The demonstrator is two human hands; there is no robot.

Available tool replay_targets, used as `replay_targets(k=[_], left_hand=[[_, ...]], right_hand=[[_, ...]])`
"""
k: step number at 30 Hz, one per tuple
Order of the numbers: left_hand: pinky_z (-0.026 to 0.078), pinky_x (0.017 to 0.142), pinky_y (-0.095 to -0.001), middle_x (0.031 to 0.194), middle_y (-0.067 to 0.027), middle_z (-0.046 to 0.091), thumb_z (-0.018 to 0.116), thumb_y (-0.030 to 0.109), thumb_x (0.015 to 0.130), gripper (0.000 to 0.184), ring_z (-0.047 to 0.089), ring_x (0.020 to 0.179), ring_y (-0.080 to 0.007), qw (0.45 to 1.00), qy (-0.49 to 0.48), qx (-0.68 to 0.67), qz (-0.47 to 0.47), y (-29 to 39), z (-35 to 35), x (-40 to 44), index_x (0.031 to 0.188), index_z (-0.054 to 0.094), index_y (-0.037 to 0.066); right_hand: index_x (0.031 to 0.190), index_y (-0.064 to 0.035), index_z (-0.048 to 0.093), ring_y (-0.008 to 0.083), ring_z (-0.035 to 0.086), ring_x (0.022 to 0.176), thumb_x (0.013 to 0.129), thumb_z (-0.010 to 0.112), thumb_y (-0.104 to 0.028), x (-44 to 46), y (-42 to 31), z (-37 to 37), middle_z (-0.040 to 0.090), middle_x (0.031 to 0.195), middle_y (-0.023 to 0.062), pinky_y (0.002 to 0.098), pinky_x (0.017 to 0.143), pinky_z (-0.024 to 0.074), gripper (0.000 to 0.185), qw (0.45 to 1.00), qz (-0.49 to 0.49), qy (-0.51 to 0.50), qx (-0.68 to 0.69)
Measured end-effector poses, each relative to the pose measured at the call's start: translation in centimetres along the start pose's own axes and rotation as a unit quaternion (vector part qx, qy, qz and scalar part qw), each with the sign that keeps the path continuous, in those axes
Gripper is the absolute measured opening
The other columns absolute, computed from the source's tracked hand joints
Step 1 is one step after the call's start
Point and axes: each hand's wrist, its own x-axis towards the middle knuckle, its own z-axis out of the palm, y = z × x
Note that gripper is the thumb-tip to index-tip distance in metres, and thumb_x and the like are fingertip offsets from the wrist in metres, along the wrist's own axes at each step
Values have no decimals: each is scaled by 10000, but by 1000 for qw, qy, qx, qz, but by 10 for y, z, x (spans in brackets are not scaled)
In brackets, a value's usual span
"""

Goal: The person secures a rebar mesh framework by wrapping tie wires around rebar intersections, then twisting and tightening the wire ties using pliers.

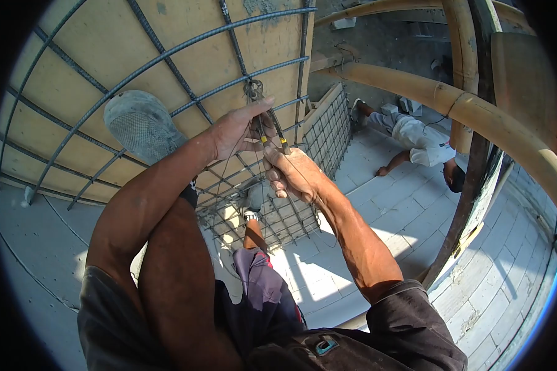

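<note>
My right hand [294, 176] is closed round the handles of dark pliers [278, 128] with yellow bands, its fingers wrapped below the pivot. My left hand [241, 131] is just left of the pliers, fingers curled near the upper part of the tool; a thin wire runs down beside it, but what its fingertips hold is too small to make out. Just above both hands, a looped bundle of tie wire [252, 88] hangs at a crossing of the rebar grid [195, 99]. Behind the bars lies a tan plywood panel [124, 49].
My shoe [142, 120] rests on the rebar at left. Bamboo poles [439, 93] cross at upper right. A co-worker [418, 139] in a white shirt is on the block floor [377, 198] below. A second rebar mesh [328, 130] stands beneath the panel.
</note>
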Motion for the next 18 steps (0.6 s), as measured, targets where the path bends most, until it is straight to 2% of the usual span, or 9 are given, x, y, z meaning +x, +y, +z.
replay_targets(k=[3,4,6,9,10,12,15,17,18], left_hand=[[545,757,-332,874,-71,696,542,506,981,433,675,846,-168,998,-16,-45,-28,1,1,6,904,665,98],[550,775,-349,879,-79,698,545,482,983,415,682,868,-187,996,-45,-77,-16,-1,4,9,899,663,93],[560,811,-383,889,-96,700,551,433,988,379,697,913,-225,985,-101,-139,9,-6,11,16,887,658,83],[562,853,-421,904,-117,702,558,374,991,340,701,932,-269,974,-59,-215,40,-14,19,20,870,646,68],[562,855,-421,906,-119,703,561,362,990,326,700,940,-277,969,-72,-234,37,-15,19,20,870,640,70],[563,860,-421,908,-121,704,567,339,989,299,700,956,-293,958,-97,-268,30,-10,23,18,870,630,72],[563,783,-419,805,-79,653,558,349,996,313,680,815,-245,956,-17,-288,59,-6,42,14,815,576,95],[545,704,-410,730,-47,580,549,357,1002,331,609,690,-208,957,24,-282,66,-12,44,21,784,528,109],[536,664,-405,692,-31,543,545,360,1005,342,574,627,-189,957,45,-277,71,-11,46,21,769,504,116]], right_hand=[[882,-77,542,112,510,514,973,642,-422,2,6,-11,507,648,-17,239,424,403,371,975,22,-152,162],[889,-81,546,100,519,516,963,656,-434,4,5,-14,517,661,-13,237,422,413,377,957,61,-189,209],[889,-82,548,104,519,512,958,663,-435,6,7,-14,516,657,-12,249,418,422,378,962,47,-184,195],[904,-88,540,131,534,506,967,657,-399,2,2,-11,527,659,5,298,435,470,339,982,27,-131,130],[911,-90,536,143,542,504,973,653,-381,0,-1,-10,533,661,13,319,444,491,320,989,18,-105,102],[899,-87,539,142,531,503,976,649,-381,0,0,-13,531,660,14,317,446,479,324,978,47,-131,156],[878,-85,548,137,520,503,967,663,-366,9,7,-20,523,654,8,300,422,431,316,947,61,-213,233],[863,-99,555,121,510,505,949,685,-379,8,8,-19,507,641,-6,270,396,395,321,918,96,-258,287],[899,-72,575,146,515,497,953,681,-367,10,10,-19,541,661,7,271,396,408,318,910,102,-264,305]])
